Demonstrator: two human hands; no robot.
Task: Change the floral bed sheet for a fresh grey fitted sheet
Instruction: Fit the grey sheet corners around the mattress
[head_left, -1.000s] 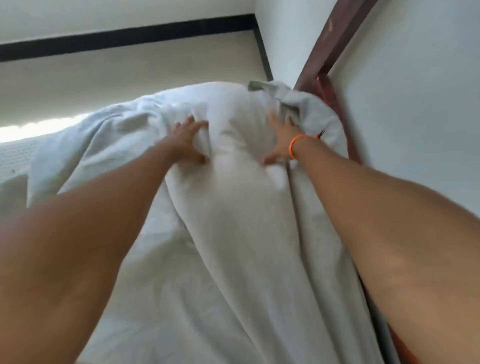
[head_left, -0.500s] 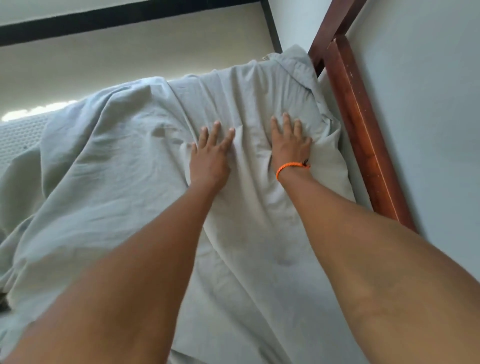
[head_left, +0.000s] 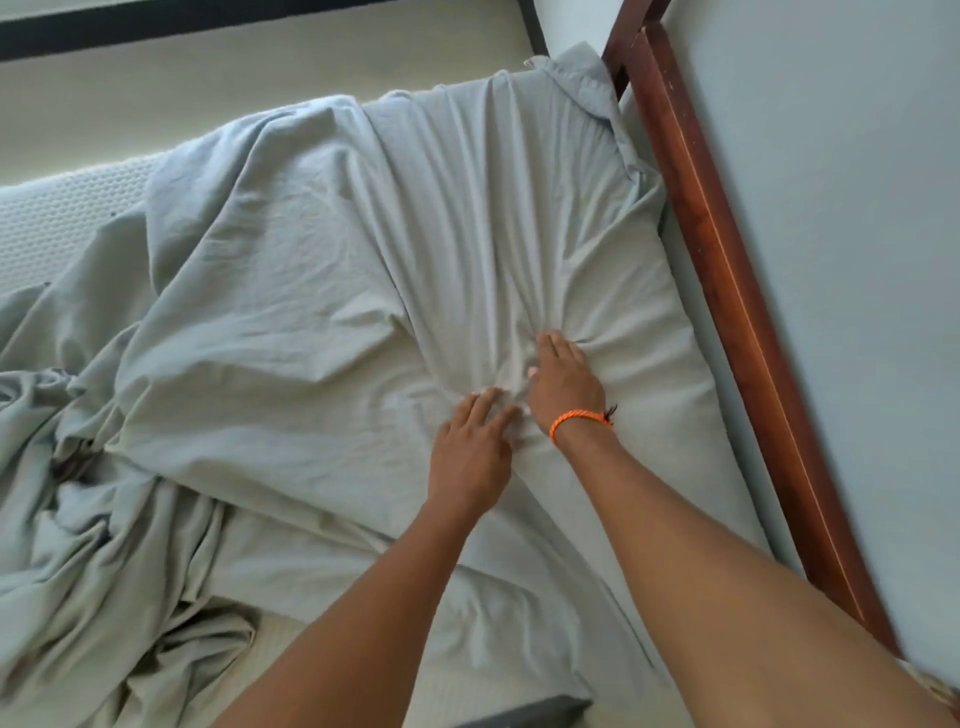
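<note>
A bedroom in a home.
A mattress (head_left: 57, 223) draped in a grey sheet (head_left: 322, 291) sits beside a wooden bed frame (head_left: 727, 270) against a plain wall (head_left: 841, 208).

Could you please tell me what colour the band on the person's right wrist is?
Orange: a braided wristband, clearest in the head view.

Showing matt, creased grey cloth in the sheet (head_left: 322, 291); gleaming as polished reddish wood, the bed frame (head_left: 727, 270); looking dimpled, the mattress (head_left: 57, 218).
</note>
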